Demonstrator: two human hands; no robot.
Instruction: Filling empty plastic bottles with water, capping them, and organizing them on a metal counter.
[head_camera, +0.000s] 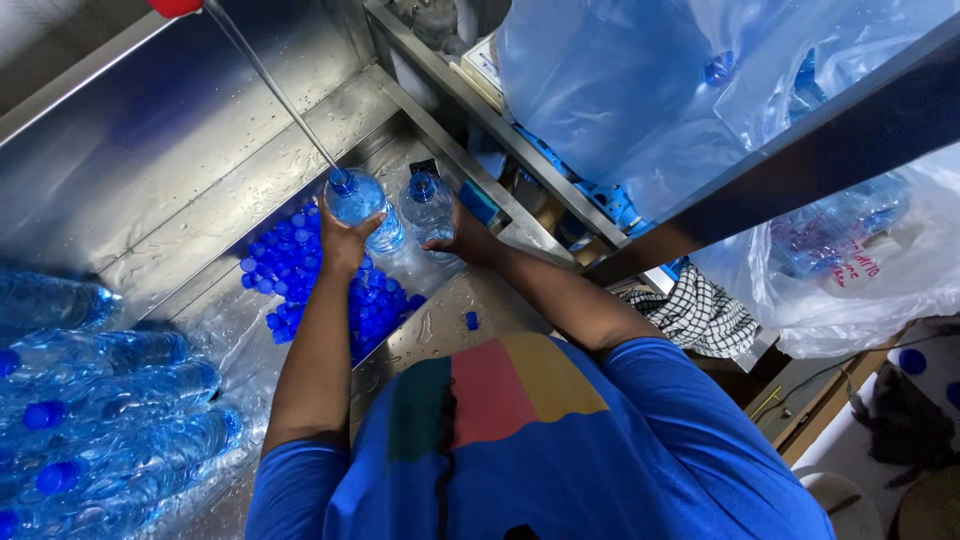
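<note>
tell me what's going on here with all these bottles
A person in a blue shirt stands over a wet steel trough. The left hand holds a clear bottle under a thin water stream; the right hand grips a second bottle beside it. Loose blue caps lie below, and capped bottles lie piled at left.
</note>
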